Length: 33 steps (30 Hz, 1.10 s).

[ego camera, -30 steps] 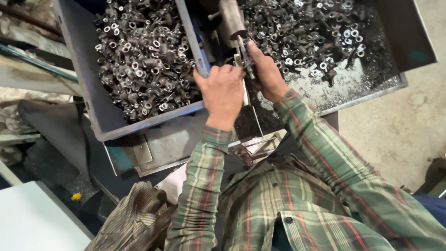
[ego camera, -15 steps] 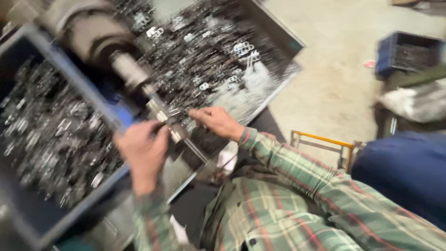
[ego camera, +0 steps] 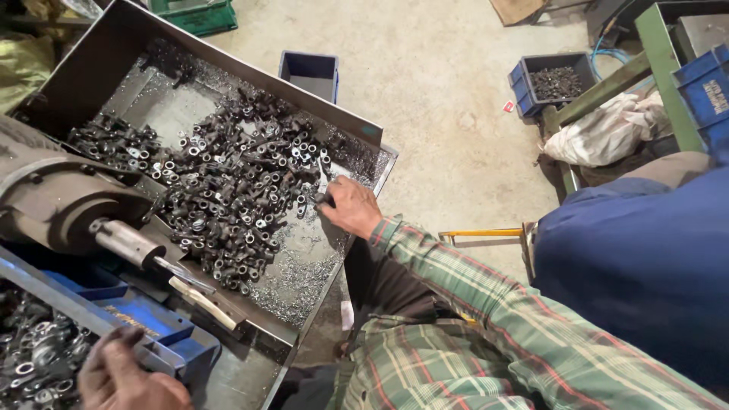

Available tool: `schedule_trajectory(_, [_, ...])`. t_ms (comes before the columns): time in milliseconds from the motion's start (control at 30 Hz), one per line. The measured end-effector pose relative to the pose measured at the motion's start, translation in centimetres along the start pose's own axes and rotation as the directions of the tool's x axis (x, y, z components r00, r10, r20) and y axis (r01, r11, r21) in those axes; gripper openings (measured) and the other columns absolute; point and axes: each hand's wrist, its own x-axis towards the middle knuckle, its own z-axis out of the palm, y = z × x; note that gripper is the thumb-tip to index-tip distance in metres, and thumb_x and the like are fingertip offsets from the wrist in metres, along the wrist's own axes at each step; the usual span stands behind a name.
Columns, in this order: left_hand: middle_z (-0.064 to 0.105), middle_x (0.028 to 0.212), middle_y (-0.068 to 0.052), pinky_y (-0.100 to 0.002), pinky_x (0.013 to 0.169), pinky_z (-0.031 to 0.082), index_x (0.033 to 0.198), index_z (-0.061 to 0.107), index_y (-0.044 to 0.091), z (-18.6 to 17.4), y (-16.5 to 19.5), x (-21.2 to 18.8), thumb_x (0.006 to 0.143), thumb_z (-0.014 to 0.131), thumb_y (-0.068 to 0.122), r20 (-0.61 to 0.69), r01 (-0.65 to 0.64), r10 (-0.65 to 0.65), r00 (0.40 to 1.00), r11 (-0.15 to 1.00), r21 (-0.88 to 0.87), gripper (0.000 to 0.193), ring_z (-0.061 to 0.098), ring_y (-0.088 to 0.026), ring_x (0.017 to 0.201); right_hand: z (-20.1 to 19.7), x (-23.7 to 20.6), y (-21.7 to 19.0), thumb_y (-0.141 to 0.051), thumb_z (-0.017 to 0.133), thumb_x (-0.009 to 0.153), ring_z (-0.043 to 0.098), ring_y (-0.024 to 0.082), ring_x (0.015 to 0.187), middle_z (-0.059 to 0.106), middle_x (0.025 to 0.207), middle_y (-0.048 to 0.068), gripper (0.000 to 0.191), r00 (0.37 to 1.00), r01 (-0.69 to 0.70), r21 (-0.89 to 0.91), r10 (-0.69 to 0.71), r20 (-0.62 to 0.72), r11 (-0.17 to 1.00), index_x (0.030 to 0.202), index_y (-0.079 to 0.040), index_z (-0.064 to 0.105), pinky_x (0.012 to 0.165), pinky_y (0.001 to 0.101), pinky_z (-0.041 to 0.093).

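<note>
My right hand reaches into a grey metal tray heaped with several small dark metal fittings. Its fingers are pinched on one fitting at the near edge of the heap. My left hand sits at the bottom left, resting on the rim of a second tray that also holds metal fittings; it holds nothing I can see. Between the trays stands a grey machine head with a steel spindle and a thin tool pointing toward me.
A blue machine part lies under the spindle. Metal shavings cover the tray floor. On the concrete floor are blue crates, a green crate, a white sack and a green frame. A person in blue is close on my right.
The view has swung right. My right hand left the spindle and reached out into the heap of fittings. My left hand dropped from the spindle to the near tray's rim.
</note>
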Motion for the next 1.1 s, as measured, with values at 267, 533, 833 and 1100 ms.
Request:
schedule_trajectory(267, [0.064, 0.114, -0.009, -0.027, 0.084, 0.055, 0.110, 0.073, 0.001, 2.3, 0.5, -0.6, 0.095, 0.076, 0.013, 0.205, -0.087, -0.020, 0.978, 0.863, 0.497, 0.020, 0.066, -0.013, 0.088, -0.9, -0.1, -3.7, -0.041, 0.070, 0.092, 0.067, 0.024, 0.071, 0.069, 0.084, 0.012, 0.039, 0.989, -0.029, 0.067, 0.019, 0.149, 0.997, 0.099, -0.004, 0.058, 0.069, 0.0401, 0.056])
schedule_trajectory(533, [0.075, 0.105, -0.005, -0.042, 0.119, 0.040, 0.109, 0.078, 0.010, 2.5, 1.7, -0.7, 0.101, 0.080, 0.026, 0.437, -0.482, 0.228, 0.870, 0.576, 0.660, 0.017, 0.068, -0.022, 0.098, 0.5, 0.7, -3.3, -0.022, 0.074, 0.076, 0.069, 0.040, 0.088, 0.071, 0.094, 0.018, 0.027, 0.999, 0.025, 0.005, -0.024, -0.044, 1.000, 0.098, -0.006, 0.071, 0.077, 0.0504, 0.055])
schedule_trajectory(833, [0.075, 0.100, -0.003, -0.058, 0.118, 0.030, 0.104, 0.078, 0.015, 3.3, 2.8, -0.9, 0.090, 0.084, 0.040, 0.463, -0.531, 0.263, 0.847, 0.466, 0.707, 0.029, 0.069, -0.025, 0.100, -1.8, 0.9, -1.3, 0.004, 0.069, 0.090, 0.069, 0.013, 0.087, 0.074, 0.099, 0.010, 0.022, 0.978, -0.152, 0.836, -0.043, 0.205, 0.527, 0.111, 0.003, 0.074, 0.081, 0.0289, 0.058])
schedule_trajectory(1100, [0.074, 0.095, 0.001, -0.073, 0.113, 0.023, 0.097, 0.078, 0.019, 4.0, 3.4, -0.6, 0.081, 0.081, 0.058, 0.509, -0.547, 0.202, 0.837, 0.367, 0.753, 0.042, 0.067, -0.023, 0.098, 0.0, -0.4, -7.0, 0.014, 0.064, 0.086, 0.074, 0.024, 0.099, 0.074, 0.104, 0.014, 0.021, 0.853, -0.457, 0.880, -0.216, 0.475, 0.130, 0.104, 0.004, 0.070, 0.097, 0.0364, 0.060])
